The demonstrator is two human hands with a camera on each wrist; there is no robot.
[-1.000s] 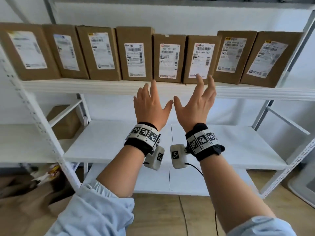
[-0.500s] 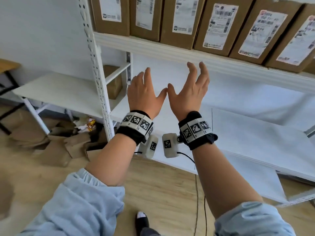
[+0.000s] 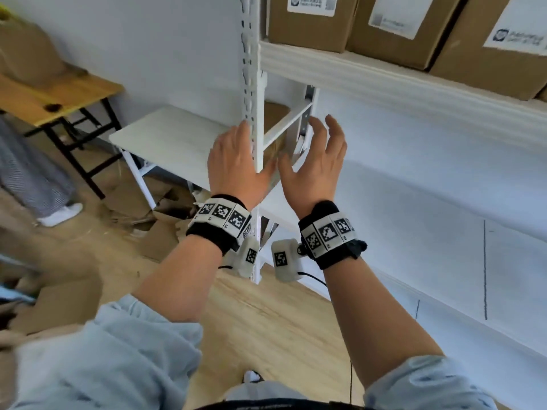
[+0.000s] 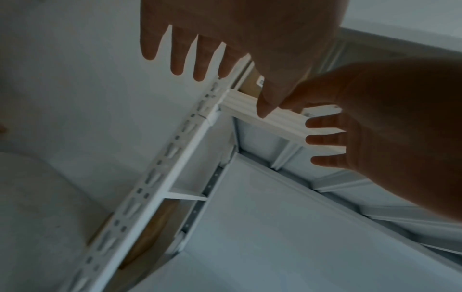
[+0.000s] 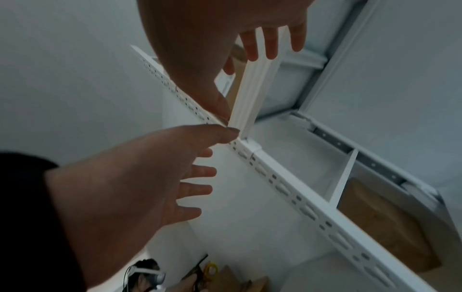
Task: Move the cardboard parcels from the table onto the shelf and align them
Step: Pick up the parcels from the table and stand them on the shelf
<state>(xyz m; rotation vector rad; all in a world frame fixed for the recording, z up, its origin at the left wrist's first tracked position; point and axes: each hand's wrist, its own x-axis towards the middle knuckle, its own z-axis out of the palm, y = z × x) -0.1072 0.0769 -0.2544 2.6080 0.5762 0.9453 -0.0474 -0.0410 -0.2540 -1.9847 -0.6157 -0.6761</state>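
Note:
Three cardboard parcels point(image 3: 310, 28) with white labels stand side by side on the white upper shelf point(image 3: 384, 81) at the top right. Both hands are below that shelf and hold nothing. My left hand point(image 3: 236, 155) is open with spread fingers, in front of the white perforated upright post point(image 3: 251, 84). Just right of the post, my right hand point(image 3: 313, 155) is open with loosely bent fingers. The left wrist view shows the left hand point(image 4: 225, 39) spread and empty, and the right wrist view shows the right hand point(image 5: 225, 39) the same. A blurred brown cardboard shape point(image 3: 26, 54) sits on the wooden table point(image 3: 59, 96) at the far left.
Another cardboard box point(image 3: 275, 119) sits behind the post on a lower side shelf. A low white table point(image 3: 165, 134) stands left of the rack, with flattened cardboard point(image 3: 142, 208) on the wooden floor below it. A wide white lower shelf point(image 3: 429, 232) runs off to the right.
The view has swung left and down, away from the row of parcels. Both hands have come down from the upper shelf to the left upright post and remain open and empty.

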